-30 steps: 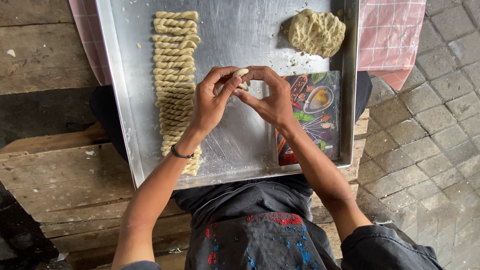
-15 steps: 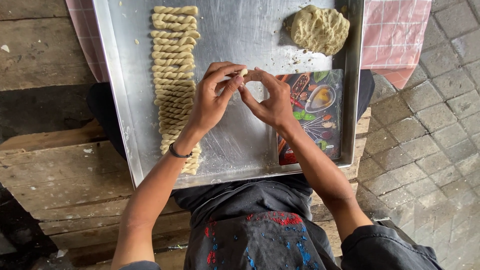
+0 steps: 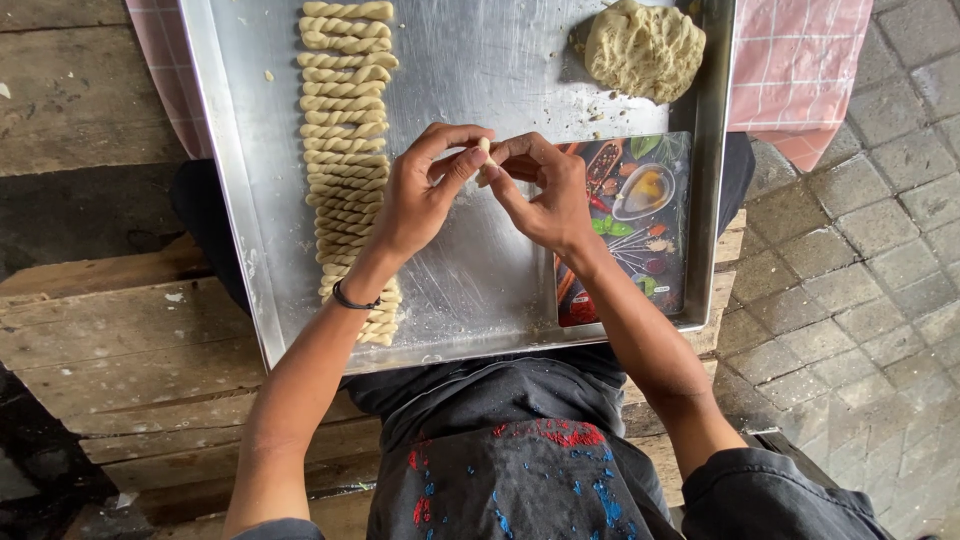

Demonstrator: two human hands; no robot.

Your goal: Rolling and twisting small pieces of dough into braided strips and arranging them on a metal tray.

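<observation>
Head view. A small dough piece [image 3: 486, 149] is pinched between the fingertips of the left hand [image 3: 420, 195] and the right hand [image 3: 545, 195], above the middle of the metal tray [image 3: 480, 290]. The fingers of both hands are closed on the piece. Against the views of a second and half a second ago, the hands are found at nearly the same spot over the tray; only the finger positions on the piece are altered, which is judged to be shaping in progress. The row of twists [image 3: 345, 150] on the left is unchanged. The dough lump [image 3: 645, 48] remains at the far right corner, beside the printed board [image 3: 625, 230].
</observation>
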